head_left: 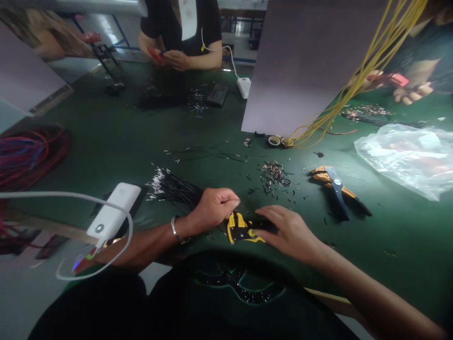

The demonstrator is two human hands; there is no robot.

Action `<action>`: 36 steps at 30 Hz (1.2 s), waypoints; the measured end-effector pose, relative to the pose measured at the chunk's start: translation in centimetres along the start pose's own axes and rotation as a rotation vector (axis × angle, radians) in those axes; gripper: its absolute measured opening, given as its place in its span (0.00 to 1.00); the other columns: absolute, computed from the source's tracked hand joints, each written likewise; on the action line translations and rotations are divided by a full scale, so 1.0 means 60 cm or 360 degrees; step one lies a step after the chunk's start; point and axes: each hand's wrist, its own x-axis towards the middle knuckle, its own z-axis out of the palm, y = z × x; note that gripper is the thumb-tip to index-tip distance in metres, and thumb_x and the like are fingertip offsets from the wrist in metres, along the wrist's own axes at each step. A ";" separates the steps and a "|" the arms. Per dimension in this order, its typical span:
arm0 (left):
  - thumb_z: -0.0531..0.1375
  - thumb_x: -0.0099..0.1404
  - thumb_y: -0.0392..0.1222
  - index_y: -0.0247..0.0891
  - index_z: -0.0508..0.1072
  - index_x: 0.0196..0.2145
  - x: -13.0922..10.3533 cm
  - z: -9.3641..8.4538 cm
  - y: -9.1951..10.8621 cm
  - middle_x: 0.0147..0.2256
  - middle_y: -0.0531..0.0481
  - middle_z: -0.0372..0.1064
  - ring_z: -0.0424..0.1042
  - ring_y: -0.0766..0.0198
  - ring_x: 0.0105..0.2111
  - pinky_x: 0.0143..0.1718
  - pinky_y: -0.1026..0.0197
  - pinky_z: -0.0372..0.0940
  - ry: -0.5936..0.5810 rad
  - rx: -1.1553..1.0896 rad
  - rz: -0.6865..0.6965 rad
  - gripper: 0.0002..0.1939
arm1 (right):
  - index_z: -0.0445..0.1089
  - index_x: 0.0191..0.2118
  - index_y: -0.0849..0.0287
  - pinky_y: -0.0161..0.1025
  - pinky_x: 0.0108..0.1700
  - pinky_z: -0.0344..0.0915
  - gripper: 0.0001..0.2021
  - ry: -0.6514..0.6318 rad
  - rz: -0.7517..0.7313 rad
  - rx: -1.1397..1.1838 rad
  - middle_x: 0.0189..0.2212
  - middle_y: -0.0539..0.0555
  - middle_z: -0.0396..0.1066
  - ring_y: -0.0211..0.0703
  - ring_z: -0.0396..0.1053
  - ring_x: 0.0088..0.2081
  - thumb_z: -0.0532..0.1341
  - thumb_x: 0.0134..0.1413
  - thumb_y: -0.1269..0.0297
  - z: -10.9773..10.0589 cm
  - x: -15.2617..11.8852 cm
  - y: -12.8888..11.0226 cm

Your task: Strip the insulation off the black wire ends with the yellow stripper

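Observation:
My left hand [216, 206] is closed in a pinch just above the jaws of a yellow and black wire stripper [240, 230]. What its fingertips hold is too small to make out. My right hand [292, 233] curls around the stripper's handles, thumb against the tool's near side and fingers on the far side. A bundle of black wires [179, 187] with bright bared ends fans out to the left, its near end hidden behind my left hand. Beyond the stripper lies a pile of short wire scraps [274, 174].
A second wire stripper [334, 184], orange and blue, lies at right near a clear plastic bag [406, 156]. Tape rolls [274, 140] sit below a grey partition [293, 66] and hanging yellow wires [368, 66]. A white power bank [115, 210] is at left. Co-workers sit opposite.

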 end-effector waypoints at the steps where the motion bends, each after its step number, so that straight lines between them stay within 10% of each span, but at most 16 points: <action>1: 0.57 0.59 0.35 0.34 0.73 0.23 0.000 0.001 -0.002 0.15 0.57 0.62 0.60 0.73 0.17 0.22 0.71 0.59 0.0012 0.0003 0.0003 0.08 | 0.69 0.51 0.61 0.53 0.48 0.67 0.23 -0.0063 -0.0022 -0.0083 0.47 0.63 0.72 0.57 0.69 0.47 0.64 0.51 0.54 0.003 -0.007 -0.008; 4: 0.57 0.59 0.36 0.34 0.72 0.23 0.002 0.002 -0.004 0.15 0.57 0.64 0.63 0.73 0.18 0.23 0.70 0.60 0.0061 0.0016 0.0010 0.09 | 0.65 0.56 0.64 0.58 0.56 0.59 0.32 -0.0136 -0.0024 -0.0244 0.54 0.66 0.65 0.63 0.60 0.55 0.67 0.44 0.57 0.014 -0.024 -0.022; 12: 0.57 0.60 0.36 0.34 0.74 0.24 0.009 -0.005 0.000 0.16 0.56 0.66 0.62 0.73 0.17 0.21 0.71 0.59 0.0131 0.0028 -0.0062 0.08 | 0.71 0.45 0.62 0.52 0.48 0.66 0.19 -0.0015 -0.0075 -0.0060 0.43 0.62 0.70 0.54 0.66 0.44 0.61 0.43 0.71 0.016 -0.028 0.002; 19: 0.59 0.59 0.39 0.33 0.74 0.26 0.020 -0.009 -0.011 0.16 0.56 0.66 0.54 0.76 0.14 0.17 0.71 0.52 0.0117 -0.0209 -0.0185 0.08 | 0.71 0.42 0.60 0.44 0.40 0.68 0.15 -0.0144 0.0638 0.1396 0.35 0.57 0.73 0.48 0.70 0.36 0.59 0.47 0.61 -0.019 -0.031 -0.002; 23: 0.60 0.57 0.40 0.32 0.73 0.27 0.026 -0.005 -0.010 0.14 0.56 0.64 0.51 0.77 0.12 0.13 0.71 0.47 0.0101 -0.0522 -0.0382 0.07 | 0.72 0.40 0.61 0.46 0.41 0.67 0.16 0.0114 0.0696 0.2133 0.40 0.60 0.72 0.48 0.69 0.35 0.56 0.47 0.61 -0.020 -0.032 -0.015; 30: 0.61 0.58 0.40 0.32 0.73 0.26 0.024 0.002 0.008 0.14 0.55 0.64 0.52 0.77 0.13 0.14 0.71 0.47 -0.0036 -0.0516 -0.0403 0.08 | 0.65 0.53 0.55 0.54 0.51 0.64 0.36 -0.0037 0.0740 0.2690 0.43 0.57 0.72 0.53 0.70 0.43 0.57 0.28 0.73 0.012 -0.050 -0.031; 36: 0.61 0.57 0.39 0.33 0.75 0.28 0.025 -0.002 0.029 0.16 0.55 0.66 0.56 0.76 0.14 0.15 0.71 0.51 -0.0129 -0.0393 -0.0335 0.07 | 0.65 0.51 0.55 0.54 0.49 0.65 0.29 -0.0294 0.0787 0.2605 0.36 0.55 0.76 0.52 0.75 0.39 0.61 0.36 0.76 0.009 -0.063 -0.050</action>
